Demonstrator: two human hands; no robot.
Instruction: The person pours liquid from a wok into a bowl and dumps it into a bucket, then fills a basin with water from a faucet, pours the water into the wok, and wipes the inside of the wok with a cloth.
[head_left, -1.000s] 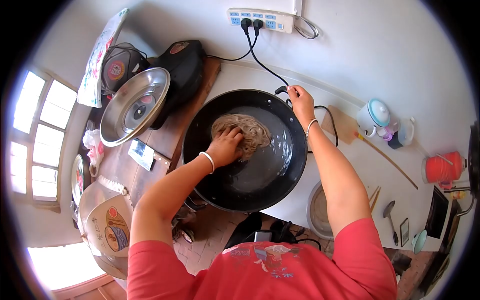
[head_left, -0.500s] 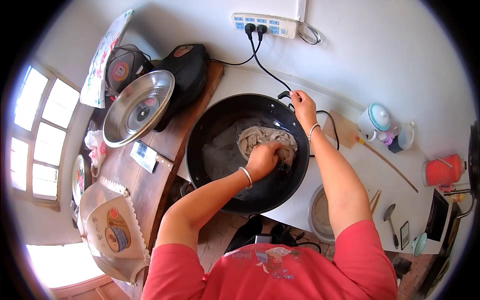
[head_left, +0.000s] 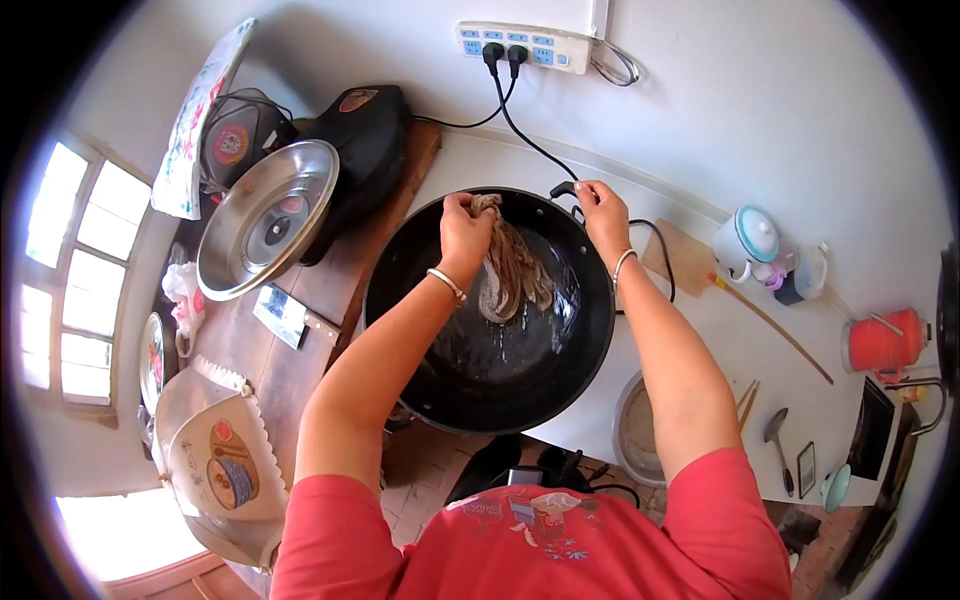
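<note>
A large black wok (head_left: pixel 430 370) sits before me, its inside wet and shiny. My left hand (head_left: pixel 467 238) is closed on the gathered top of a wet brownish cloth (head_left: pixel 515 275), at the wok's far left rim. The cloth's lower end hangs down toward the wok's bottom; I cannot tell whether it touches. At the far right rim, my right hand (head_left: pixel 604 218) grips the wok by its black side handle (head_left: pixel 563 190), fingers pinched around its end.
Left, a wooden table (head_left: pixel 305 375) carries a cleaver (head_left: pixel 290 316), a steel basin (head_left: pixel 215 265) and a food cover (head_left: pixel 215 455). To the right are a grey bowl (head_left: pixel 630 435), a spatula (head_left: pixel 778 440), a lidded pot (head_left: pixel 745 238) and a red container (head_left: pixel 885 340). Black cords hang from a power strip (head_left: pixel 550 50).
My left hand has lifted the cloth from the wok's middle to its far left side, so it now hangs down. The wok has shifted slightly. My right hand stays at the handle.
</note>
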